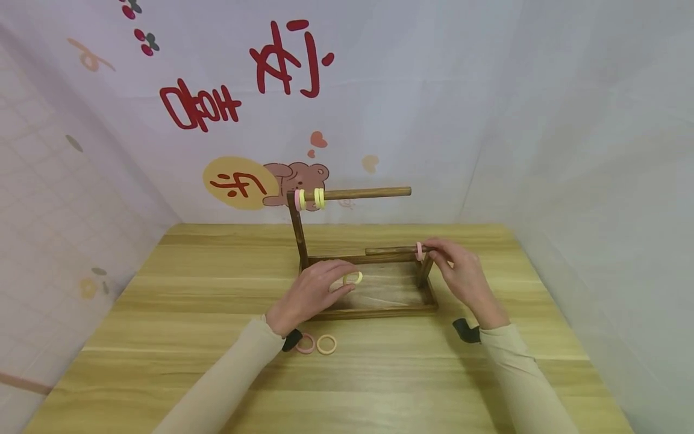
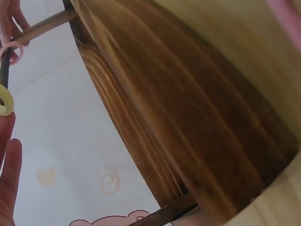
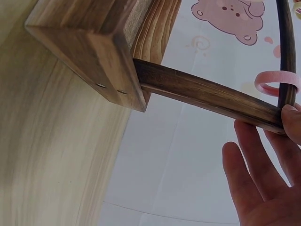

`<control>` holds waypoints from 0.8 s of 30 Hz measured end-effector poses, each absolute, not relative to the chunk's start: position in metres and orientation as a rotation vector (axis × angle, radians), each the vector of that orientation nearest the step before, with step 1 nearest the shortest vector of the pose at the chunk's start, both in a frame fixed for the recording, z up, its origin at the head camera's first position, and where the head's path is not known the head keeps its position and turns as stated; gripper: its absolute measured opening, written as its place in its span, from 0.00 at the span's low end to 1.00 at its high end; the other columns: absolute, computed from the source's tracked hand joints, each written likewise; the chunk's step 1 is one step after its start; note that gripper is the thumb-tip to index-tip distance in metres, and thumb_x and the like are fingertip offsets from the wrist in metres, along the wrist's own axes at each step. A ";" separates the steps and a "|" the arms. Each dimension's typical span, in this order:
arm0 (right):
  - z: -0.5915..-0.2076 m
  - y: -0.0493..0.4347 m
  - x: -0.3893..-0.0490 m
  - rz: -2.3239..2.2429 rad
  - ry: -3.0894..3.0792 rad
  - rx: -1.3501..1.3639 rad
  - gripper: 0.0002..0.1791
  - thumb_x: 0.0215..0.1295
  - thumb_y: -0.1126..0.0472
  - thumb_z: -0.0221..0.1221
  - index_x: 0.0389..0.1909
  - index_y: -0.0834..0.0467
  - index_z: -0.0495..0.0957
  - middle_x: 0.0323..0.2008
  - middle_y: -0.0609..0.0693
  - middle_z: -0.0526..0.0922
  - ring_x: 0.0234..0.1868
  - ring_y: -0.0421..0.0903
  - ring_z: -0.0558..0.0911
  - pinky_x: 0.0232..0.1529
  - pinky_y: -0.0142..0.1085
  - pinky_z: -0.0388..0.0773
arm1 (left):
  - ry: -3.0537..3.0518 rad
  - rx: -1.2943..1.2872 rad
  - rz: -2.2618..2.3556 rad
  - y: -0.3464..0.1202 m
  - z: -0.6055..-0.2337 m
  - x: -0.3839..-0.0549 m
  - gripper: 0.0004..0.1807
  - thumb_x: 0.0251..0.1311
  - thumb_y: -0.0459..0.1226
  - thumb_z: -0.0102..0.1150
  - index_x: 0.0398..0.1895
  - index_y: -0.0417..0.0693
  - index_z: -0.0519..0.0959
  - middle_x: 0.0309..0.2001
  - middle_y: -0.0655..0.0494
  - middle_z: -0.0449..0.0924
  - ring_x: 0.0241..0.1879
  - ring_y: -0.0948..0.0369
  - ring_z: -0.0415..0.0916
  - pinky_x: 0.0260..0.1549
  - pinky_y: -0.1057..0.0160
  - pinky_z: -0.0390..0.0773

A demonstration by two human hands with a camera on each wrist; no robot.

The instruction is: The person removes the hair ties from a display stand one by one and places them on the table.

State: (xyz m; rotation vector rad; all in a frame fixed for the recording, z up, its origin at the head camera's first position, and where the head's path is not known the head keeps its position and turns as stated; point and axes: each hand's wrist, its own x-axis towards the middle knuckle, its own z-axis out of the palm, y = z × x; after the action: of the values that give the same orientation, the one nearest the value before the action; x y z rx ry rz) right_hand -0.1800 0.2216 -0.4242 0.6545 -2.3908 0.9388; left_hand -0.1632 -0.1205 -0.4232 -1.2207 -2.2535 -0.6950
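Observation:
A dark wooden rack [image 1: 379,312] stands on the table, with an upper rod [image 1: 374,193] and a lower rod [image 1: 387,251] on posts of unequal height. My left hand [image 1: 317,289] pinches a pale yellow hair tie [image 1: 359,278] between thumb and fingertips, left of the lower rod's free end. At the top of the short post [image 3: 211,96], my right hand [image 1: 461,274] grips the corner where the rod meets it, thumb on the rod side and fingers beneath. Right by that thumb, a ribbed pink hair tie [image 3: 270,82] hangs around the lower rod.
One pink hair tie [image 1: 297,200] and several yellow hair ties [image 1: 320,199] encircle the upper rod near its tall post [image 1: 299,232]. On the table before the rack lie another pink tie [image 1: 312,345] and a yellowish tie [image 1: 327,352]. A printed cloth [image 1: 423,120] hangs behind.

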 end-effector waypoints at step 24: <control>-0.420 0.220 -0.178 0.886 -2.417 0.649 0.15 0.69 0.72 0.64 0.54 0.60 0.84 0.51 0.56 0.88 0.46 0.56 0.88 0.41 0.51 0.87 | -2.420 -1.442 -0.827 -0.141 -0.439 -0.134 0.18 0.63 0.36 0.73 0.56 0.48 0.84 0.54 0.55 0.85 0.53 0.61 0.83 0.52 0.66 0.83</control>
State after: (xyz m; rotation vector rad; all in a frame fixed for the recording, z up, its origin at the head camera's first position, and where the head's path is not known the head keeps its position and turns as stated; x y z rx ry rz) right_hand -0.1784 0.2205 -0.4197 0.6494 -2.4166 0.8865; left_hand -0.1344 -0.1411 -0.4388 -1.4419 -2.4204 -0.8272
